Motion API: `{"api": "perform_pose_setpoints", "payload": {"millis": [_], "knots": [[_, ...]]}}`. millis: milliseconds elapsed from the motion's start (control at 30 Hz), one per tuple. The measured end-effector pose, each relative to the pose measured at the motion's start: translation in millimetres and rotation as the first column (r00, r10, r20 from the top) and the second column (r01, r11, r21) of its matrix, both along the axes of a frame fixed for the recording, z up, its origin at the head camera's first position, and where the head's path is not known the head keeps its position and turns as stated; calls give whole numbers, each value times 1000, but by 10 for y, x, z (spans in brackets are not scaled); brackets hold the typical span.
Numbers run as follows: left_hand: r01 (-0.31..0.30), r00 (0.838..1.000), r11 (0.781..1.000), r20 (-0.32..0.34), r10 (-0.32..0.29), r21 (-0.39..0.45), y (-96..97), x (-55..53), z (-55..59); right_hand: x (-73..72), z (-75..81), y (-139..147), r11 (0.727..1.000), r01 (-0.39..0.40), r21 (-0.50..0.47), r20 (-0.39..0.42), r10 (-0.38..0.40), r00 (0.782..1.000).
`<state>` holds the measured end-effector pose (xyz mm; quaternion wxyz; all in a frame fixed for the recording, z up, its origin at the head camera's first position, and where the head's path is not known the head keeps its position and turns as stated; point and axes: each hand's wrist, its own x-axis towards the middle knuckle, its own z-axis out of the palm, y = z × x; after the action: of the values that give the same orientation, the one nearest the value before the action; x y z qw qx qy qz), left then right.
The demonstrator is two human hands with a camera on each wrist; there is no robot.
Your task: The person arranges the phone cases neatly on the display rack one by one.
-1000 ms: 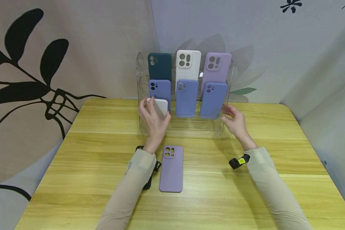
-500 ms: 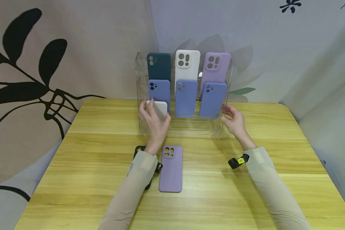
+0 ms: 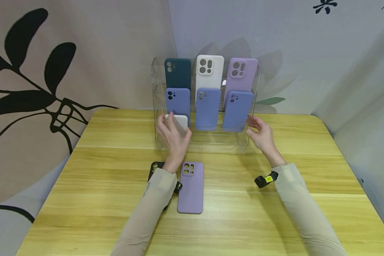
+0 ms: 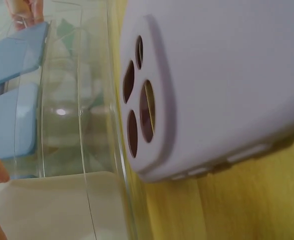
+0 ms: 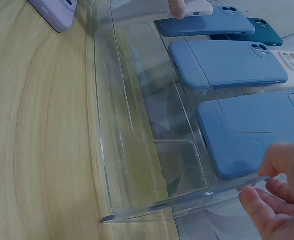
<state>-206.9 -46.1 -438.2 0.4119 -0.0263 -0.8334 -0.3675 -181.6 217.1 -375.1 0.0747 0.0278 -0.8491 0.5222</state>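
Observation:
In the head view my left hand (image 3: pixel 175 140) grips a white phone case (image 3: pixel 181 122) by its sides, at the left of the front tier of a clear acrylic stand (image 3: pixel 211 146). Seen from the left wrist, the lower part of that white case (image 4: pixel 62 207) is behind the stand's clear front panel. My right hand (image 3: pixel 262 135) pinches the stand's right side edge; the right wrist view shows thumb and fingers (image 5: pixel 279 165) on that edge. Three blue cases (image 3: pixel 208 110) lean in the middle tier. Behind them are a dark green case (image 3: pixel 177 73), another white case (image 3: pixel 210 69) and a light purple case (image 3: pixel 243 73).
A purple phone case (image 3: pixel 191 192) lies on the wooden table (image 3: pixel 236 220) in front of the stand. Beside it is a black case (image 3: pixel 155 167), partly hidden under my left forearm. A patterned cloth wall (image 3: pixel 115 53) rises behind the table.
My left hand has lowered the white case slightly, and it sits lower in front of the left blue case. My right hand stays on the stand's edge.

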Motion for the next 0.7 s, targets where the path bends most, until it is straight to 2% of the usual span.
{"api": "perform_pose_setpoints", "payload": {"millis": [100,300,400,567,700], "knots": [[6,1000,1000,-5,-6,-17,1,-5,2,-29,-50,27,1000,-1,1,-5,2,1000],[-5,1000,997,1,5,-79,0,-9,18,-169,-295,153,1000,2,-11,0,-2,1000],[-14,1000,997,-1,14,-73,-2,-9,13,-204,-357,178,1000,7,-7,-8,-7,1000],[-33,999,997,19,34,-64,-6,2,9,-195,-328,168,1000,7,-10,-5,-7,1000],[-49,995,995,79,56,-92,-13,35,11,-109,-184,99,1000,4,-9,3,-4,1000]]}}
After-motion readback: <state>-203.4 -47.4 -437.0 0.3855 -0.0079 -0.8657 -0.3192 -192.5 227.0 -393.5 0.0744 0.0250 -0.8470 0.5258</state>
